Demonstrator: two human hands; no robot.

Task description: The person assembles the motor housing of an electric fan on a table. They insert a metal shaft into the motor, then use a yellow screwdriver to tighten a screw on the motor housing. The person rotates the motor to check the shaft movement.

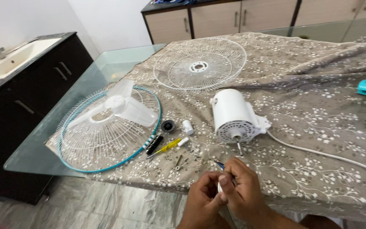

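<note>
Your right hand is curled tight, fingertips pinched on a thin tool with a blue handle whose tip pokes out toward the table edge. Your left hand is cupped against it, thumb and fingers pressed onto a small white part held between both hands; most of that part is hidden, so its shape cannot be told. Both hands hover just off the near edge of the table.

Just ahead of your knuckles, small metal screws lie scattered on the cloth, a soft grey-brown fabric printed with white sprigs and creased toward the far right. Beside the screws lie a yellow-handled screwdriver, a black-handled tool, a short white plastic cylinder and a round dark knob.

Straight beyond your hands the white motor housing lies on its side, smooth and drum-shaped, with a vented face and a bare steel shaft pointing at you; its white cord trails right.

To the left rests a wire grille with a teal rim, and a translucent three-bladed plastic fan blade lies in it. Further back is a second white wire grille, flat and round. The cloth covers a glass tabletop.
</note>
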